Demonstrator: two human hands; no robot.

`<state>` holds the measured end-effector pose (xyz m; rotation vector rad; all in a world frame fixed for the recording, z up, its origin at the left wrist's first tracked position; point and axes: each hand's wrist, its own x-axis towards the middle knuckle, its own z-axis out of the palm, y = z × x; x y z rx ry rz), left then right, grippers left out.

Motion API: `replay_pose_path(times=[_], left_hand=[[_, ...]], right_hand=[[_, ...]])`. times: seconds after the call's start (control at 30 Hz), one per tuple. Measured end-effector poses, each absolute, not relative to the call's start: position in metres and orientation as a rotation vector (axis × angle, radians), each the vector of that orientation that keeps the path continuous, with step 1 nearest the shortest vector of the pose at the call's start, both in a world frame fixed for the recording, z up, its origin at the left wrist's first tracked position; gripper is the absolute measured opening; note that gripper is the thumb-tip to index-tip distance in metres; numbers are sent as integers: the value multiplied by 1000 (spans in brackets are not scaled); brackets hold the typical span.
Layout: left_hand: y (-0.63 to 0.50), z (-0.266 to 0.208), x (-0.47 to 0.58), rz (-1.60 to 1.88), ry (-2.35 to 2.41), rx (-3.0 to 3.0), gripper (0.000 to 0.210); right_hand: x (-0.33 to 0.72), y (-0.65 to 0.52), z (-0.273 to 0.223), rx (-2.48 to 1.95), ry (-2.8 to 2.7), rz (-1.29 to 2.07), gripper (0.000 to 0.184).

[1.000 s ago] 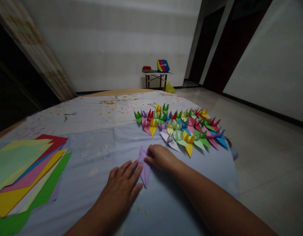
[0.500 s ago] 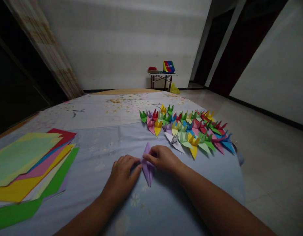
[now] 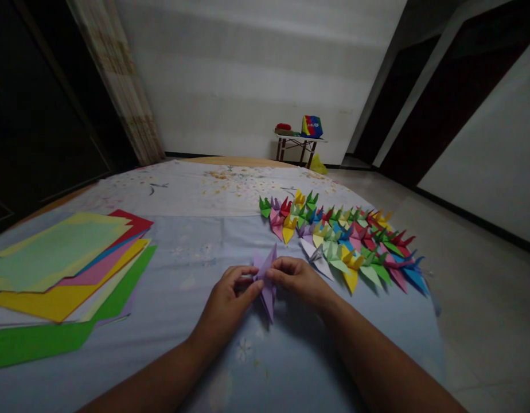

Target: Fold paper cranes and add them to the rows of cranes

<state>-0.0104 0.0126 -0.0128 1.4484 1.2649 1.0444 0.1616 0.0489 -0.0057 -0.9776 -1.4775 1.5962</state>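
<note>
We can't see all of the purple paper [image 3: 269,293], since the left hand [image 3: 231,295] and the right hand [image 3: 303,281] cover part of it. Some fingers of the right hand are tucked out of sight. The bottom edge cuts off both arms [image 3: 162,367]. The left edge cuts off the pile of colored sheets [image 3: 71,252], and its top sheets hide much of those below. Many of the folded birds [image 3: 332,248] are partly hidden behind others. We can't read the tiny words on the bright box [image 3: 312,127] or tell what the red thing [image 3: 283,126] near it is.
</note>
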Motion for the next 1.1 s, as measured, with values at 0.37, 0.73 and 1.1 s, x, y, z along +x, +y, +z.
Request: replay_pose_path(times=[0.37, 0.73, 1.1], left_hand=[[6, -8, -7, 1183, 1324, 1743, 21], [8, -9, -7, 1273, 1238, 1866, 29], [6, -11, -7, 1235, 1234, 1454, 24]], right_hand=[[151, 40, -4, -975, -1378, 1744, 35], [142, 37, -6, -1081, -1201, 1641, 30], [140, 35, -4, -1038, -1108, 1755, 30]])
